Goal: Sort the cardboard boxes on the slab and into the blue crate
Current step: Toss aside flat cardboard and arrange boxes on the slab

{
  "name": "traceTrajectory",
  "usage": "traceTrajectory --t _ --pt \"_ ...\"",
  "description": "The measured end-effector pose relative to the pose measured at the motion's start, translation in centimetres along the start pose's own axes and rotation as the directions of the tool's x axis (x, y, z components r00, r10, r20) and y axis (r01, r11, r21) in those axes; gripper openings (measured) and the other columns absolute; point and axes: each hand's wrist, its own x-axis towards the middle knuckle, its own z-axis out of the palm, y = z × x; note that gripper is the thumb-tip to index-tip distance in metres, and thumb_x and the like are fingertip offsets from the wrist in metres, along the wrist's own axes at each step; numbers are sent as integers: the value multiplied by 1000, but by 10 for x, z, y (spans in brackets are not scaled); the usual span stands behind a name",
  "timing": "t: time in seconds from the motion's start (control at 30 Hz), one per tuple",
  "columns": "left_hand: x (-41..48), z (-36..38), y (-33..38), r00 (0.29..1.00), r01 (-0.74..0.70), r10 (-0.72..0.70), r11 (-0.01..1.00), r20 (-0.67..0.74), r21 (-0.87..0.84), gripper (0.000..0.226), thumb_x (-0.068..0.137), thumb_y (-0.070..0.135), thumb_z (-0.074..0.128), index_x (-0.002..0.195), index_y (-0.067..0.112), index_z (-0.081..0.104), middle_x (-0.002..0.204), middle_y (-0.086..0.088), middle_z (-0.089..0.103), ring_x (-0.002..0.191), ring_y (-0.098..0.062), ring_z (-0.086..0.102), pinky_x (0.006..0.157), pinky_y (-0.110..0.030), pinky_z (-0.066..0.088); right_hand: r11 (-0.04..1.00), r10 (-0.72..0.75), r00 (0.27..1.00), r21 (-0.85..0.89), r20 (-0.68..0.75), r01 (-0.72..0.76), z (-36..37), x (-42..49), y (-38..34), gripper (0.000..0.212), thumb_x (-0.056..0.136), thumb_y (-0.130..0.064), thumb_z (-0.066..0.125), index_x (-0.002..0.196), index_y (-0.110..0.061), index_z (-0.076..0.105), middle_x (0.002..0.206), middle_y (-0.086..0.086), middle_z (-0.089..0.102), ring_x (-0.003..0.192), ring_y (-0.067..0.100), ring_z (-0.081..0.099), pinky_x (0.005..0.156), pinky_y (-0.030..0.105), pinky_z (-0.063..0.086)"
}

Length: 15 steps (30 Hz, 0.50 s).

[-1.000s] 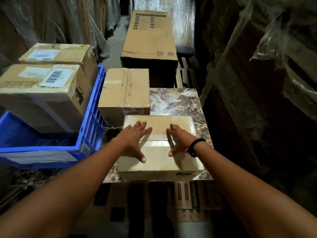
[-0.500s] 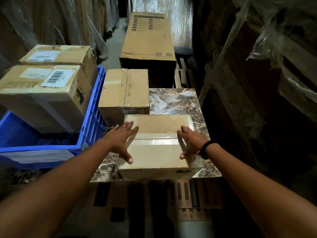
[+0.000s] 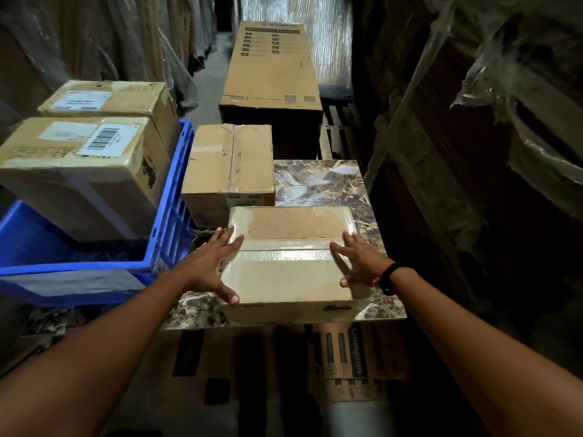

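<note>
The room is dim and narrow. On the left stand tall stacks wrapped in clear plastic. On the right hang more plastic sheets. A grey floor runs far back. Behind it glows some shiny wrap, with wooden slats down low.

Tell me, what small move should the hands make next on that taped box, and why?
Probably grip its sides and lift slightly. The left hand and right hand lie flat on opposite edges of the taped box, which rests on the slab ungripped; the blue crate stands to its left.
</note>
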Motion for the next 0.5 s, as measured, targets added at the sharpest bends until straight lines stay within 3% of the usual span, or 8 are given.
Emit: traceTrajectory --t 0.07,0.1,0.17,0.2,0.27,0.33,0.4,0.5 --pt "-10 14 -2 992 37 -59 981 -111 -191 147 37 86 73 154 40 -2 162 10 -15 150 -15 -10 119 -50 14 974 20 996 229 -87 0 9 -13 3 110 71 -41 81 153 -36 9 161 6 -10 147 29 -14 118 55 4" --pt "-15 25 -6 979 57 -119 940 -166 -336 143 39 83 76 154 44 0 164 8 -5 151 -17 4 119 -50 20 905 30 992 424 -122 24 17 -21 5 115 67 -45 83 153 -37 6 161 3 -9 148 25 -11 119 54 5" --pt "-23 50 -17 949 73 -234 817 -213 -572 138 41 80 79 152 50 2 163 4 13 147 -20 23 116 -50 30 639 116 983 769 -145 38 31 -43 4 128 56 -55 86 154 -36 5 159 -7 5 147 16 7 119 44 16" --pt "-26 61 -22 941 73 -265 765 -209 -640 136 41 79 81 149 54 2 162 2 18 146 -21 26 115 -51 32 523 155 980 852 -128 29 39 -53 3 134 48 -59 88 153 -34 9 156 -9 18 143 16 22 116 41 25" --pt "-32 80 -26 949 95 -274 722 -158 -685 136 41 73 86 148 56 4 160 3 24 144 -21 31 114 -50 35 411 196 976 911 -93 4 55 -69 0 132 34 -63 89 145 -32 26 140 -10 46 125 13 49 100 32 47" --pt "-36 90 -17 961 99 -248 717 -120 -690 138 39 64 91 154 40 17 150 6 40 134 -16 44 105 -33 45 365 179 981 931 -75 4 71 -77 -3 120 31 -51 94 135 -26 39 120 -10 59 105 1 61 79 17 53" --pt "-34 99 -5 953 72 -256 712 -163 -698 129 37 51 95 148 23 36 134 5 56 121 -13 56 87 -12 48 387 195 977 922 -87 5 83 -77 -4 105 44 -24 96 135 -13 44 113 -9 63 96 -4 64 70 12 52" --pt "-29 104 9 907 86 -355 682 -226 -726 92 54 7 93 136 13 51 113 -2 67 101 -18 66 67 -10 51 421 258 956 907 -140 20 87 -72 -6 75 64 14 79 129 -8 46 106 -7 61 105 16 62 68 11 52"
